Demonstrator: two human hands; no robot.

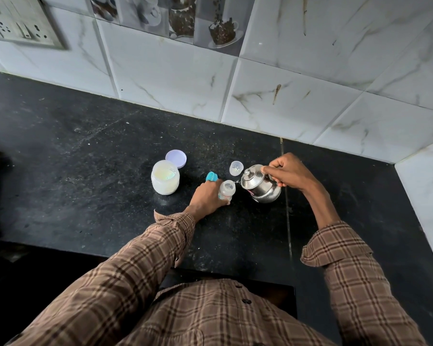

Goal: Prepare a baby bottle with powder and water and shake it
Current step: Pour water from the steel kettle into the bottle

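Note:
A small clear baby bottle [227,189] stands upright with its top off on the black counter [85,151]. My left hand [206,197] grips its side. My right hand [289,173] holds the handle of a small steel kettle [259,187], which is tilted left with its spout at the bottle's mouth. An open jar of pale powder [165,181] stands to the left, a scoop inside it, and its lilac lid [176,158] lies just behind. The blue bottle ring with teat [211,177] lies behind my left hand. A clear bottle cap [236,168] rests behind the kettle.
A marble-tiled wall [260,96] runs along the back and the right side of the counter. A switch and socket panel [20,23] is mounted at upper left. The counter's front edge is near my body, with a dark drop below.

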